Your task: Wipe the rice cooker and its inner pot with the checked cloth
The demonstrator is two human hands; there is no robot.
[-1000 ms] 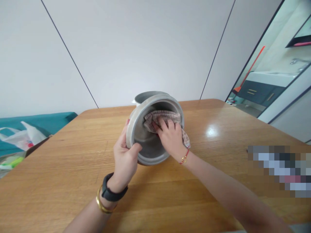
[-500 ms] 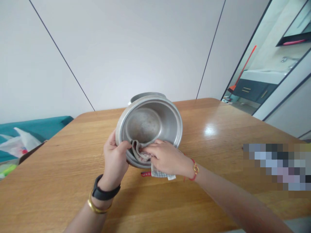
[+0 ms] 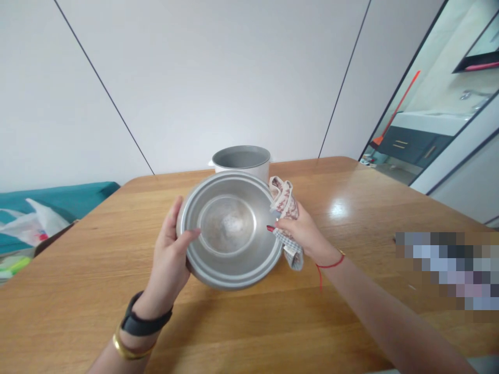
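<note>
A metal pot [image 3: 230, 234] is held tilted above the wooden table [image 3: 97, 291], its open inside facing me. My left hand [image 3: 171, 249] grips its left rim, thumb inside. My right hand [image 3: 304, 234] holds the right rim with a patterned cloth [image 3: 286, 208] bunched in its fingers against the outside of the pot. The inside of the pot is bare, dull metal.
A white cooker body [image 3: 241, 158] with a grey inner wall stands on the table behind the pot. A teal seat with plastic bags [image 3: 27, 228] lies to the left. A blurred patch [image 3: 448, 270] covers the table's right side. An open doorway [image 3: 429, 119] is at the right.
My right hand has taken the cloth out of the pot, from the lower rim to the right outer rim. The pot has tilted to face me more fully.
</note>
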